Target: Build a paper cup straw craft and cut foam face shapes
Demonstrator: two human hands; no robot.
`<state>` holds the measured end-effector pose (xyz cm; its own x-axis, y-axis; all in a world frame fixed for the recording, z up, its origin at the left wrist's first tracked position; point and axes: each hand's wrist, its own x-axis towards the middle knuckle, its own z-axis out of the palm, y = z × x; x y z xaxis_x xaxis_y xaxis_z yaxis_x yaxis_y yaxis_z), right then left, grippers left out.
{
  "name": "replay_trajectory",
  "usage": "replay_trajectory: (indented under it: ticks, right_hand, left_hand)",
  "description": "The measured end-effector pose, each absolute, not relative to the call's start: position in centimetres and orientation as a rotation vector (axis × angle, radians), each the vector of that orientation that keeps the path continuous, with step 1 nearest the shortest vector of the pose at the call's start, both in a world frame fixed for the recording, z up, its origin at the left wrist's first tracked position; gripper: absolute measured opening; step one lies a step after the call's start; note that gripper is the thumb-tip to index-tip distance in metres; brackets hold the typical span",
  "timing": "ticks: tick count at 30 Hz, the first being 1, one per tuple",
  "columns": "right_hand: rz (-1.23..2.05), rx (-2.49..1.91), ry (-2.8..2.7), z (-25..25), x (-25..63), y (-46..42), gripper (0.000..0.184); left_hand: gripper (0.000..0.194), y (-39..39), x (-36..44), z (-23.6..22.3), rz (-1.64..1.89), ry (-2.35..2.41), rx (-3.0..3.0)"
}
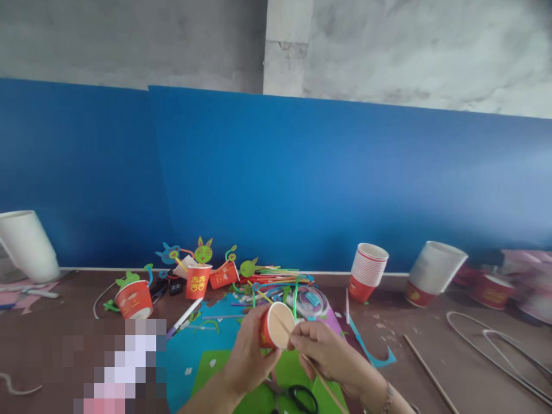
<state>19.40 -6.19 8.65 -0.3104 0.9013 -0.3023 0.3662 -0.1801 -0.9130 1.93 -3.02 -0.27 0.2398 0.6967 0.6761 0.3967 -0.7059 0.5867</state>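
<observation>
My left hand (246,353) is closed around a red-and-white paper cup (276,313), tipped so that a round beige face points toward me. Whether that face is its base or its inside I cannot tell. My right hand (321,345) pinches a thin wooden stick (326,388), whose upper end lies across the beige face. A green straw (295,296) and a yellow straw (264,296) show just behind the cup. Below my hands, black-handled scissors (303,398) rest on a green sheet (207,368), over a blue sheet (176,362).
Decorated red cups (197,282) with paper animal heads stand or lie at the back, beside a pile of colored straws (280,276). Stacked cups (366,270), a taller stack (433,273), another wooden stick (429,371) and a looped cable (495,345) are to the right.
</observation>
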Motion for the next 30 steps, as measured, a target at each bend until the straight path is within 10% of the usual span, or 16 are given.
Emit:
replay_trajectory:
  ticks: [30]
  right_hand:
    - [1.236,-1.571,-1.857,10.1,19.8,-8.2,0.014]
  left_hand:
    - [0.053,-3.3,2.7,0.6,1.515,1.186,2.094]
